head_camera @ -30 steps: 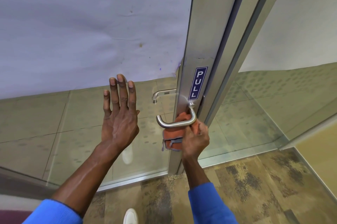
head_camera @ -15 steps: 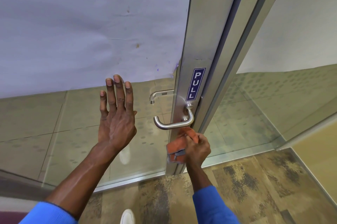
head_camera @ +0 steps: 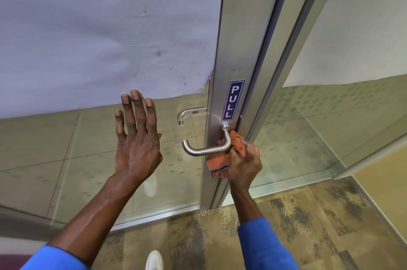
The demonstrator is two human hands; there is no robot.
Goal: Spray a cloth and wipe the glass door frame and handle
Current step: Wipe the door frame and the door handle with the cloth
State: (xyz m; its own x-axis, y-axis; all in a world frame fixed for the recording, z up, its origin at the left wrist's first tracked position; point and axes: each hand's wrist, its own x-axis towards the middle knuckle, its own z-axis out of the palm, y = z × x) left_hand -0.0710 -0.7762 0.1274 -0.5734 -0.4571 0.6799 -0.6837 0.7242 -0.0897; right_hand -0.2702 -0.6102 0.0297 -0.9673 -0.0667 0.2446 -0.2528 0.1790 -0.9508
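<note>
A silver metal door frame point(head_camera: 246, 34) runs down the middle of the view with a blue PULL sticker point(head_camera: 232, 100) on it. Below the sticker a curved steel handle point(head_camera: 204, 149) sticks out to the left. My right hand point(head_camera: 243, 165) is shut on an orange cloth point(head_camera: 218, 163) and presses it against the frame right behind and below the handle's base. My left hand point(head_camera: 137, 137) is spread flat on the glass pane point(head_camera: 66, 159) left of the handle, holding nothing.
White paper point(head_camera: 99, 27) covers the upper glass. A second handle point(head_camera: 187, 113) shows through the glass behind the door. A glass side panel point(head_camera: 330, 126) stands to the right. Patterned carpet point(head_camera: 286, 225) lies underfoot, with my white shoe point(head_camera: 154, 261) at the bottom edge.
My right hand dropped with the cloth below the handle, then came back up to the frame at the handle's base. My left hand stayed flat on the glass.
</note>
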